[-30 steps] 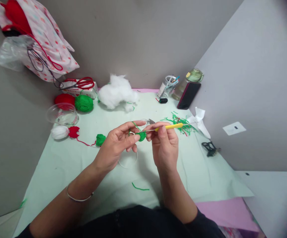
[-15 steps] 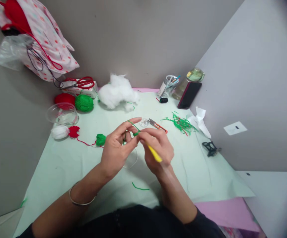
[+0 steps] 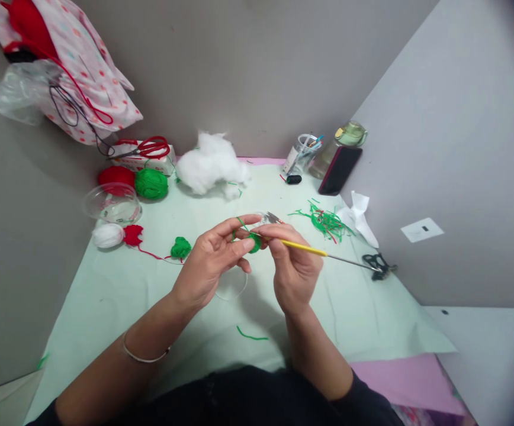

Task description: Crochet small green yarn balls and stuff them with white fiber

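Observation:
My left hand (image 3: 210,257) pinches a small round piece of green crochet (image 3: 254,242) between thumb and fingers, and green yarn (image 3: 242,223) runs over its raised index finger. In my right hand (image 3: 296,266) is a crochet hook (image 3: 305,245) with a yellow grip, held like a pencil. Its metal shaft points out to the right, and its tip meets the green piece, though the fingers partly hide the contact. Behind my right fingers, orange-handled thread snips (image 3: 275,218) lie partly covered. A small green yarn bundle (image 3: 180,248) rests left of my left hand.
White stuffing (image 3: 210,165), green yarn (image 3: 151,184), red yarn (image 3: 115,178), a clear tub (image 3: 119,210) and red scissors (image 3: 153,147) stand at the back left. Rightward are green scraps (image 3: 325,222), a phone (image 3: 340,171), a bottle (image 3: 350,135) and a black claw clip (image 3: 378,266).
The crochet hook has swung from pointing toward me to pointing rightward. My right hand has turned and shifted slightly right; the green piece shows more clearly between my hands.

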Motion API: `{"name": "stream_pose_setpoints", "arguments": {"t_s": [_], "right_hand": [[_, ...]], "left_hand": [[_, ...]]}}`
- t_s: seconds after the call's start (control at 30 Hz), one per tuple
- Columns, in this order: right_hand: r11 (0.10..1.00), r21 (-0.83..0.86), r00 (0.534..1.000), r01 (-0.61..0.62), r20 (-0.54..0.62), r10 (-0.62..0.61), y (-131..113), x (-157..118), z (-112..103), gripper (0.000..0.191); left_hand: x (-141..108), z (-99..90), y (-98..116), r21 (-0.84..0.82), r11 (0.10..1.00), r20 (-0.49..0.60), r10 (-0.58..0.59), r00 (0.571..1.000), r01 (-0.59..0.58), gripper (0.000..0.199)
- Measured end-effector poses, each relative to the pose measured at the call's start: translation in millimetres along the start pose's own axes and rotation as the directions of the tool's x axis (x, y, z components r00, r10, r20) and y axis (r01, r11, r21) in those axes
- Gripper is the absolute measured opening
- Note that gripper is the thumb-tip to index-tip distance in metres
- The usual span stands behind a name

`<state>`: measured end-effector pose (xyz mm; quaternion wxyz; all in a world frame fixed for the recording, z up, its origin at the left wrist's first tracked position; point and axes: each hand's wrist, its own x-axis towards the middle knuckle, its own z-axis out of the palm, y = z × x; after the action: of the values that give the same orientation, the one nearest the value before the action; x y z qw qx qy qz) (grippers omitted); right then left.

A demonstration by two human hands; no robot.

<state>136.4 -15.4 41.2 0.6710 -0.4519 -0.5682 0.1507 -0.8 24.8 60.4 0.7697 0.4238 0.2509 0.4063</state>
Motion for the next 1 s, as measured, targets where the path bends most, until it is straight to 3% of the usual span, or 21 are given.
{"name": "stream_pose_setpoints", "arguments": {"t_s": [0.13, 0.23, 0.33, 0.43, 0.53, 0.63, 0.8, 1.0], "right_hand": [[0.964, -0.185, 0.981, 0.191, 0.003, -0.194, 2.8, -7.0, 4.5, 0.033], [0.931, -0.252, 0.962, 0.263, -0.005, -0.273, 5.0, -7.7, 3.0, 0.037], [0.997, -0.05, 0.993, 0.065, -0.093, -0.069, 4.0, -2.8, -1.7, 0.021], [0.959, 0.234, 0.976, -0.161, -0.107, 0.19, 2.0, 1.8, -3.4, 0.017], [0.953, 0.239, 0.98, -0.188, -0.024, 0.199, 1.9, 2.1, -1.4, 0.016], [0.97, 0.167, 0.982, -0.178, -0.029, 0.186, 4.0, 1.3, -0.9, 0.013], [0.863, 0.377, 0.933, -0.337, 0.014, 0.358, 9.1, 5.1, -3.0, 0.018], [0.781, 0.503, 0.92, -0.37, 0.084, 0.382, 9.3, 7.5, -2.7, 0.018]], "left_hand": [[0.6, 2.1, -1.7, -0.052, 0.998, -0.095, 0.013, 0.995, -0.018, 0.037], [2.1, 0.1, -0.4, -0.197, 0.972, -0.043, -0.136, 0.99, 0.125, 0.032], [3.3, -4.0, 2.7, -0.291, 0.932, 0.006, -0.221, 0.975, 0.214, 0.027], [3.5, -5.8, 3.9, -0.259, 0.953, -0.018, -0.165, 0.986, 0.155, 0.027], [3.1, -4.6, 1.1, -0.061, 0.997, -0.033, -0.059, 0.998, 0.057, 0.03], [2.8, -4.3, -2.2, 0.106, 0.994, -0.017, 0.007, 1.0, -0.005, 0.035], [3.7, -9.1, -0.1, 0.157, 0.987, 0.016, 0.041, 0.999, -0.043, 0.032], [2.2, -11.7, 7.0, 0.233, 0.969, 0.053, 0.067, 0.996, -0.077, 0.026]]}}
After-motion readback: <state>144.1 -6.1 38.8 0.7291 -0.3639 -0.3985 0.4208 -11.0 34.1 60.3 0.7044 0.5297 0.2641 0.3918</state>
